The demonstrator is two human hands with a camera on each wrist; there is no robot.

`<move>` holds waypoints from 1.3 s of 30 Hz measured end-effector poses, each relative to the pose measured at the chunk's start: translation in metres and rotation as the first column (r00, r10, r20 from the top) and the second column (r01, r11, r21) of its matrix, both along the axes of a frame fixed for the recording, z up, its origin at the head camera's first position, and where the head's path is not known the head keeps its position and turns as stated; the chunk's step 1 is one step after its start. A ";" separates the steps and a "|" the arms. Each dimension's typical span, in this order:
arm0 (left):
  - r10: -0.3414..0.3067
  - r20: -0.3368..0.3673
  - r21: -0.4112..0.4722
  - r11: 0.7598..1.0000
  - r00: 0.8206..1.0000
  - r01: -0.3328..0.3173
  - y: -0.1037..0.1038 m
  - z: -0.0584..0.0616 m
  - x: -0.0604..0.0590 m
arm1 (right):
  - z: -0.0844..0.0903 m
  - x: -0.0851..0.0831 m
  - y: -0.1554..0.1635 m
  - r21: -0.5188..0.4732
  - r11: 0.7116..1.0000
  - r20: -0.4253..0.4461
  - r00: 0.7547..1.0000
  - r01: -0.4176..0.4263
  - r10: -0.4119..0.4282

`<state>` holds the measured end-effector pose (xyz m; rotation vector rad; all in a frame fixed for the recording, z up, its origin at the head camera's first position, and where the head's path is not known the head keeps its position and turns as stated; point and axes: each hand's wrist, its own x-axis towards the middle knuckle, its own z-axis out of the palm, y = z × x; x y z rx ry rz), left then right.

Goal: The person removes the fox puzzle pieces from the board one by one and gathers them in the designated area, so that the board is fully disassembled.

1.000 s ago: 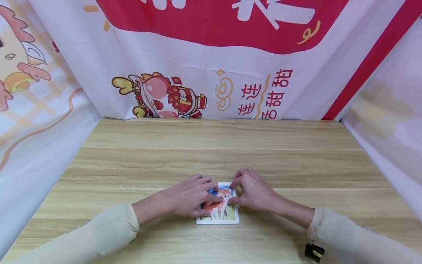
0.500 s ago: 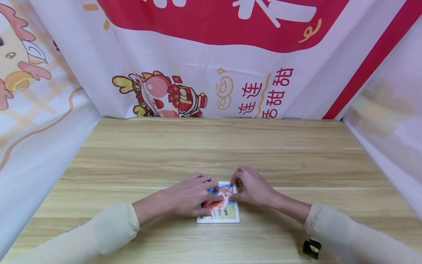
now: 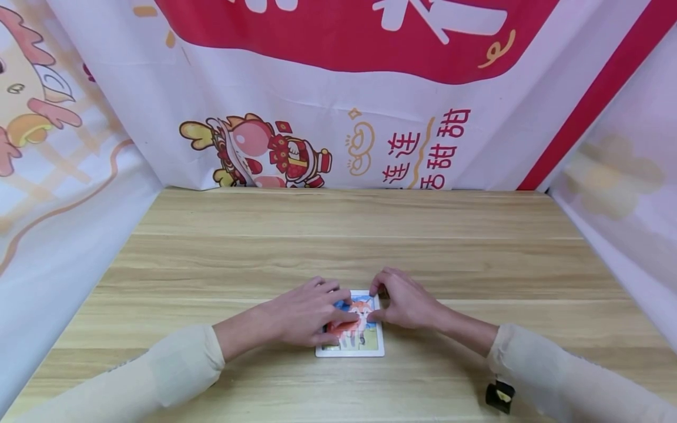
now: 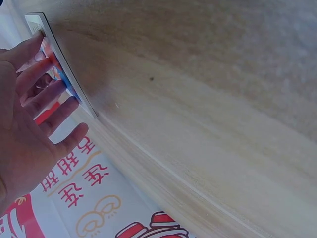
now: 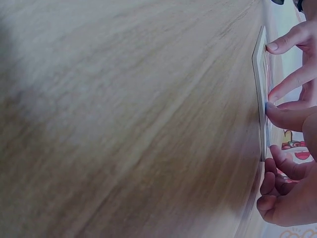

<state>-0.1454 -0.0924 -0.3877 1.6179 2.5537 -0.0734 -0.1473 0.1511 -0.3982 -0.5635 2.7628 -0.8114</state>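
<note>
A small fox jigsaw puzzle (image 3: 365,338) in a white-rimmed tray lies flat on the table. My left hand (image 3: 304,314) reaches in from the left and its spread, fairly straight fingers rest on the picture, covering its left part. At the upper right, the bent thumb and forefinger of my right hand (image 3: 407,302) pinch at a corner puzzle piece (image 3: 374,306), which is mostly flush with the rest. The right wrist view has the right thumb (image 5: 285,116) on the picture and the other fingers curled. Edge-on, the tray's rim (image 4: 69,74) appears in the left wrist view.
A wood-grain table (image 3: 338,235) surrounds the puzzle on every side. Printed cloth with red shapes and cartoon figures (image 3: 275,153) hangs behind and at both sides. A small black object (image 3: 499,397) sits by the right sleeve.
Both hands keep nearly the same places on the puzzle. The right wrist and sleeve shifted slightly left and up early on, and the view tilted a little.
</note>
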 end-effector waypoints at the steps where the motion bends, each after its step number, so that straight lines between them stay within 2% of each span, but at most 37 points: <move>1: 0.001 0.002 -0.001 1.000 1.000 -0.001 0.000 0.000 0.000 | 0.000 0.000 0.000 -0.005 1.000 0.010 1.000 0.005 -0.005; 5: 0.006 0.011 -0.003 1.000 1.000 -0.006 0.000 0.000 0.000 | 0.000 -0.001 0.000 -0.030 0.999 0.044 0.999 0.015 -0.013; 15: 0.000 -0.004 0.000 1.000 1.000 0.000 0.000 -0.001 0.000 | -0.001 -0.006 0.004 -0.109 0.993 0.074 0.996 -0.036 0.045; 32: 0.012 0.001 -0.018 1.000 1.000 -0.012 0.000 0.001 0.000 | 0.002 -0.005 0.002 -0.140 0.990 0.101 0.995 0.010 0.004; 39: 0.011 -0.002 -0.020 1.000 1.000 -0.011 0.000 0.000 0.000 | 0.002 -0.006 0.000 -0.164 0.984 0.137 0.990 0.064 -0.041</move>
